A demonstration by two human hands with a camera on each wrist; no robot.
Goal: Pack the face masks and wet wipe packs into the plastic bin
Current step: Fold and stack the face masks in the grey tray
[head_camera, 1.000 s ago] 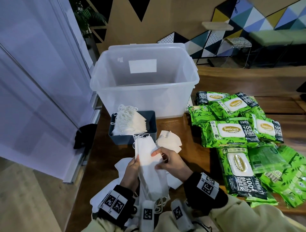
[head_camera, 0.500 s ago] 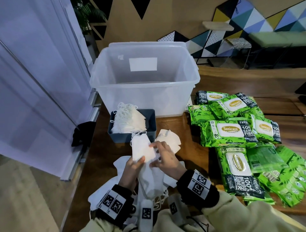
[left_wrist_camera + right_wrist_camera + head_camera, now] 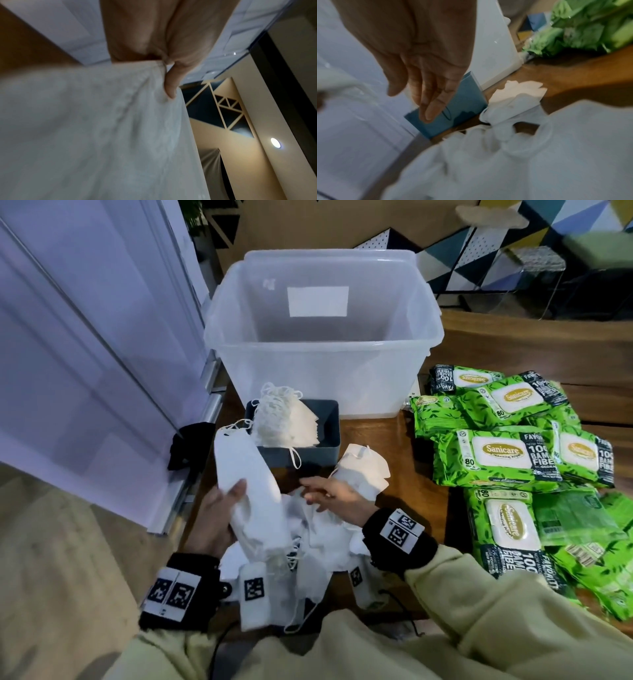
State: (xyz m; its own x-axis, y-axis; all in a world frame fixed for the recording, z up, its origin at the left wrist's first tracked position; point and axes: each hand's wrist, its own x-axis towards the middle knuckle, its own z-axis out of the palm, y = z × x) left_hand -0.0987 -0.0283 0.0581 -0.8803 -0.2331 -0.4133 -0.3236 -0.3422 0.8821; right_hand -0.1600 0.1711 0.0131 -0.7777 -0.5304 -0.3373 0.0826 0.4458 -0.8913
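Observation:
My left hand (image 3: pixel 222 508) grips a stack of folded white face masks (image 3: pixel 246 484), thumb across its front; the left wrist view shows the thumb pressed on the white mask stack (image 3: pixel 102 135). My right hand (image 3: pixel 332 498) hovers with straight fingers over loose masks (image 3: pixel 325 535) near the table's front, holding nothing; the right wrist view shows those fingers (image 3: pixel 433 108) spread above the mask pile (image 3: pixel 522 155). A clear plastic bin (image 3: pixel 322 392) stands behind with nothing visible inside. Green wet wipe packs (image 3: pixel 496 453) lie in a heap at the right.
A small blue-grey tray (image 3: pixel 329 436) with more masks (image 3: pixel 284 419) sits in front of the bin. Another folded mask (image 3: pixel 363 474) lies right of it. A white partition (image 3: pixel 85 337) runs along the table's left edge, with a black cloth (image 3: pixel 188 443) by it.
My right hand has let go of the mask stack and dropped toward the loose masks. My left hand has swung the stack to the left and tilted it.

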